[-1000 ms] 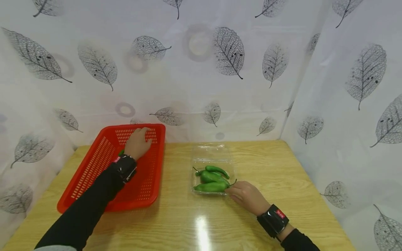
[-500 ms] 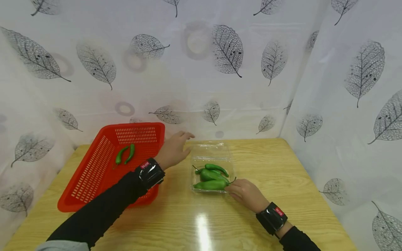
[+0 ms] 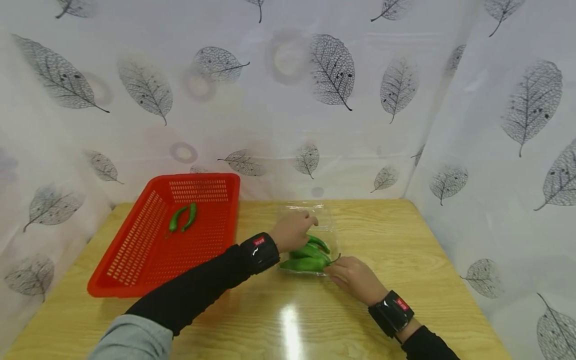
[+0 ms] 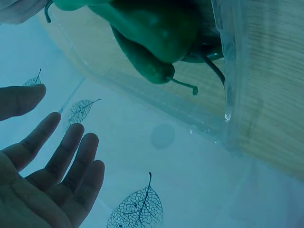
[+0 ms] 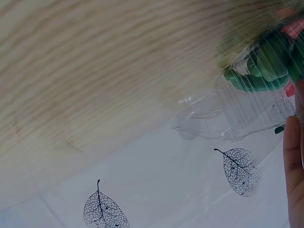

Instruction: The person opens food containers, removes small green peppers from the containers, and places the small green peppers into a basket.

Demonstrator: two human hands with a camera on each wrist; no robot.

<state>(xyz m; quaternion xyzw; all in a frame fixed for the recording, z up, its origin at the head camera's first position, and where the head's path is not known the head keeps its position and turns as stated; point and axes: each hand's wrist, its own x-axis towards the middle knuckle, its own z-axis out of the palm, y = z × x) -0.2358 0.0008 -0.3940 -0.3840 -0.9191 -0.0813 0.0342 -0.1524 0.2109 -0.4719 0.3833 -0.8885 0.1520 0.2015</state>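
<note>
A clear plastic clamshell box (image 3: 325, 217) lies with its lid folded back, holding several green peppers (image 3: 306, 264). Over the box's left side hovers my left hand (image 3: 293, 231), hiding part of it. In the left wrist view, the left hand (image 4: 57, 178) has spread fingers and nothing in it, apart from the peppers (image 4: 164, 31). My right hand (image 3: 355, 280) pinches the box's front right corner, beside a pepper stem. Only part of the right hand (image 5: 293, 161) shows in the right wrist view, against the box (image 5: 249, 116).
A red slotted plastic basket (image 3: 198, 252) stands on the left of the wooden table (image 3: 378, 235). Inside it lie two slim green peppers (image 3: 191, 217). A white leaf-printed cloth (image 3: 270, 115) hangs behind the table and along its sides.
My left hand has left the basket and moved right to above the box, uncovering the two peppers in the basket. The right hand stays at the box's corner.
</note>
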